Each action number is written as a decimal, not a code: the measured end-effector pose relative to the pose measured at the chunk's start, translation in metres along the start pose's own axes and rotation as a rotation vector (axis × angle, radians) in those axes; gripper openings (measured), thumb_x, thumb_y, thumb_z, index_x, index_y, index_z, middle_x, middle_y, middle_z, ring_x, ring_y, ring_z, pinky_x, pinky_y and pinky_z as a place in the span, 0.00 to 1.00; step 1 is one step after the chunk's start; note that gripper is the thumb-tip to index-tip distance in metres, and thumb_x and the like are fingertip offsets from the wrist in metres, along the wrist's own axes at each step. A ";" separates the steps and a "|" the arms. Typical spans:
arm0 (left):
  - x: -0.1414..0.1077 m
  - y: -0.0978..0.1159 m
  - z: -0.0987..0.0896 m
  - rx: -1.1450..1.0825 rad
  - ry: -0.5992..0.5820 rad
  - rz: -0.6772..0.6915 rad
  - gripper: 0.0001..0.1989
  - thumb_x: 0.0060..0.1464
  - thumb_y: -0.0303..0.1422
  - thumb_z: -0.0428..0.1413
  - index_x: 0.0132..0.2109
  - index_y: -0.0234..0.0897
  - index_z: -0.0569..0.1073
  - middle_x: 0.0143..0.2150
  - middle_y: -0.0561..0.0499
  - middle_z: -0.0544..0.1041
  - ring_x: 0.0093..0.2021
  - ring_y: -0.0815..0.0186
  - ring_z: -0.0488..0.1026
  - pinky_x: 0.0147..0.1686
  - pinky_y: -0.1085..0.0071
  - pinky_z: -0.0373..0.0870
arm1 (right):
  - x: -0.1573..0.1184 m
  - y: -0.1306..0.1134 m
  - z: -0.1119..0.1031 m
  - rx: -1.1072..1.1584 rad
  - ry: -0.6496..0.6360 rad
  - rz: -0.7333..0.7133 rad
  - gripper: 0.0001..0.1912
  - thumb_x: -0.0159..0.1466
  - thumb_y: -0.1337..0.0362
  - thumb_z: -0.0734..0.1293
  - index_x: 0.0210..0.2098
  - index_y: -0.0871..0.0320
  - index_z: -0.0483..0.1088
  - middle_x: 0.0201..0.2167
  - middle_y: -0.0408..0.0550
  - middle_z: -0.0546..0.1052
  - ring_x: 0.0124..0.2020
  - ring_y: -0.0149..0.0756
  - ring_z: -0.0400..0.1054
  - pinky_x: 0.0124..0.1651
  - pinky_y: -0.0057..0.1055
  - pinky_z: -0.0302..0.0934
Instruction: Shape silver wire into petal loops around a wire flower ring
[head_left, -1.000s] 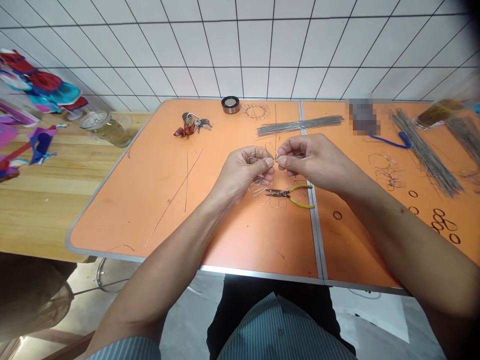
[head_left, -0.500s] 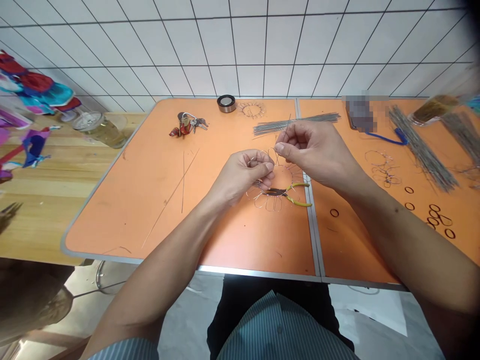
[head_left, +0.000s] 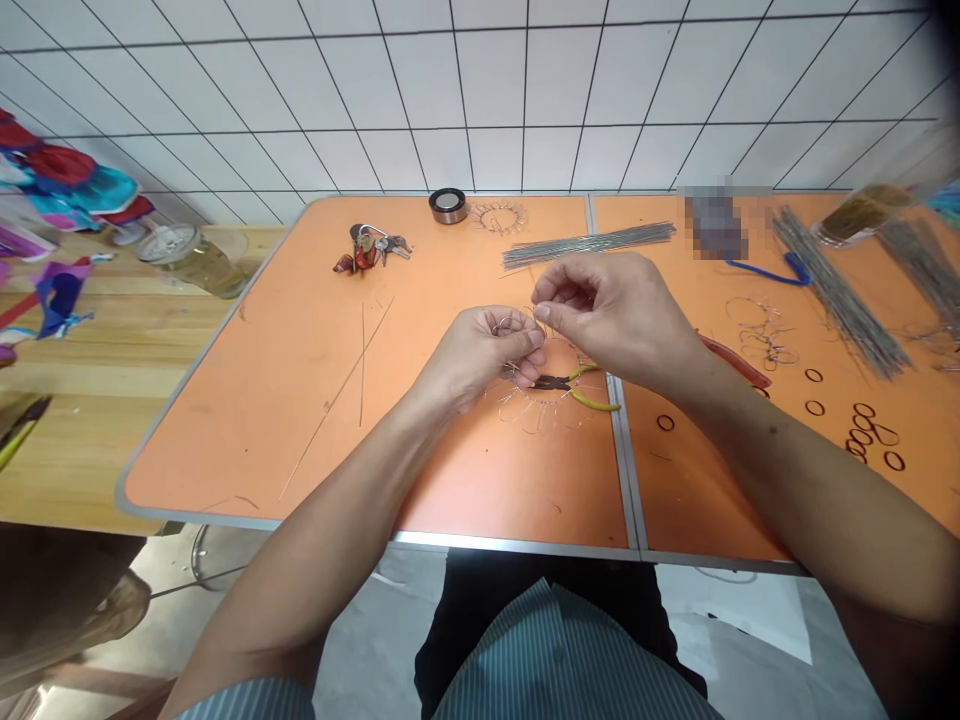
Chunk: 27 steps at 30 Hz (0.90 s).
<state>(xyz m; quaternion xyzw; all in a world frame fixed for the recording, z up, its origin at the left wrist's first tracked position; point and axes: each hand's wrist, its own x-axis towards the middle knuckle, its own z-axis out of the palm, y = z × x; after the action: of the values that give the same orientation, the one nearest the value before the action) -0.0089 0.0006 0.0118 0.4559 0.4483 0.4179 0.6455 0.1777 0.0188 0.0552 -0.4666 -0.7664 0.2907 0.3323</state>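
Observation:
My left hand (head_left: 495,350) is closed on a thin looped wire ring (head_left: 541,410), whose petal-like loops hang below the fingers. Close beside it on the right, my right hand (head_left: 615,305) pinches the thin wire near the left fingertips. Pliers with yellow handles (head_left: 596,404) lie under the wire loops, their dark jaws near my left fingers. Behind both hands is a bundle of straight wires (head_left: 589,245). Two loose wires (head_left: 346,378) cross on the orange table (head_left: 247,420) to the left.
Keys (head_left: 382,245) and a tape roll (head_left: 448,205) lie at the back. Red-handled pliers (head_left: 735,360) are partly behind my right forearm. Dark small rings (head_left: 862,430), another wire bundle (head_left: 844,295) and a blurred phone (head_left: 716,222) are at right. A jar (head_left: 191,260) stands at left.
My right hand has moved slightly left and down, closer to my left hand. The red handle now shows beside my right forearm. The wire loops have shifted, and the view has moved a little.

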 end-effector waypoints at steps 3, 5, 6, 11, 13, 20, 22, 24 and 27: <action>0.000 0.001 -0.001 -0.064 0.024 0.001 0.09 0.53 0.29 0.71 0.32 0.33 0.78 0.28 0.48 0.82 0.23 0.69 0.77 0.25 0.73 0.76 | 0.002 -0.003 -0.004 -0.024 0.067 0.044 0.05 0.63 0.70 0.74 0.33 0.54 0.77 0.31 0.45 0.79 0.35 0.38 0.72 0.39 0.36 0.63; 0.001 0.002 -0.002 -0.100 0.047 0.002 0.08 0.53 0.29 0.70 0.32 0.33 0.79 0.28 0.48 0.82 0.23 0.69 0.77 0.25 0.74 0.76 | 0.003 -0.004 -0.007 -0.021 0.082 0.058 0.06 0.64 0.70 0.74 0.33 0.54 0.77 0.31 0.45 0.79 0.34 0.38 0.71 0.39 0.37 0.63; 0.001 0.003 -0.003 -0.112 0.059 -0.004 0.08 0.53 0.29 0.70 0.32 0.32 0.78 0.27 0.49 0.82 0.23 0.69 0.77 0.25 0.74 0.76 | 0.003 -0.005 -0.008 -0.024 0.078 0.054 0.05 0.64 0.70 0.74 0.32 0.54 0.77 0.31 0.45 0.79 0.34 0.38 0.71 0.38 0.37 0.63; 0.001 0.004 -0.002 -0.101 0.093 -0.028 0.12 0.54 0.31 0.72 0.30 0.33 0.77 0.28 0.49 0.82 0.23 0.70 0.77 0.26 0.74 0.76 | 0.001 -0.002 -0.008 -0.110 0.019 -0.100 0.05 0.66 0.68 0.72 0.33 0.54 0.79 0.34 0.46 0.82 0.37 0.40 0.74 0.42 0.39 0.65; 0.001 0.003 -0.001 -0.080 0.094 -0.031 0.14 0.53 0.32 0.74 0.30 0.33 0.76 0.28 0.49 0.82 0.23 0.69 0.78 0.27 0.73 0.77 | -0.002 -0.002 -0.006 -0.152 -0.021 -0.180 0.06 0.67 0.68 0.71 0.33 0.54 0.79 0.36 0.47 0.83 0.39 0.42 0.75 0.44 0.39 0.65; -0.001 0.003 0.004 -0.042 0.057 -0.075 0.10 0.58 0.26 0.69 0.31 0.32 0.77 0.27 0.48 0.82 0.23 0.68 0.78 0.26 0.72 0.77 | 0.003 0.004 -0.003 -0.215 0.030 -0.119 0.07 0.66 0.69 0.70 0.31 0.54 0.77 0.34 0.48 0.82 0.37 0.42 0.73 0.41 0.40 0.62; 0.000 0.004 0.003 -0.066 0.070 -0.092 0.10 0.60 0.24 0.66 0.30 0.32 0.77 0.27 0.48 0.82 0.22 0.68 0.78 0.25 0.72 0.77 | 0.004 0.007 -0.003 -0.199 0.025 -0.126 0.07 0.66 0.69 0.69 0.32 0.55 0.77 0.34 0.48 0.81 0.36 0.42 0.73 0.41 0.39 0.62; 0.002 0.004 0.001 -0.101 0.092 -0.114 0.10 0.62 0.23 0.63 0.30 0.31 0.77 0.27 0.47 0.82 0.22 0.68 0.78 0.26 0.72 0.77 | 0.003 0.009 -0.001 -0.212 0.003 -0.210 0.06 0.66 0.69 0.70 0.33 0.55 0.79 0.36 0.48 0.81 0.39 0.42 0.74 0.43 0.39 0.62; 0.005 0.002 -0.003 -0.121 0.111 -0.133 0.09 0.62 0.22 0.62 0.31 0.30 0.78 0.27 0.46 0.82 0.23 0.69 0.79 0.27 0.74 0.78 | -0.001 0.010 0.002 -0.290 -0.019 -0.329 0.06 0.68 0.68 0.70 0.36 0.54 0.81 0.40 0.50 0.81 0.45 0.45 0.74 0.44 0.40 0.60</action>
<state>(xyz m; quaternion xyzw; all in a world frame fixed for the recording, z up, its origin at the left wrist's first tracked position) -0.0106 0.0069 0.0121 0.3617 0.4865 0.4250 0.6722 0.1822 0.0214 0.0465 -0.3752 -0.8691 0.1237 0.2977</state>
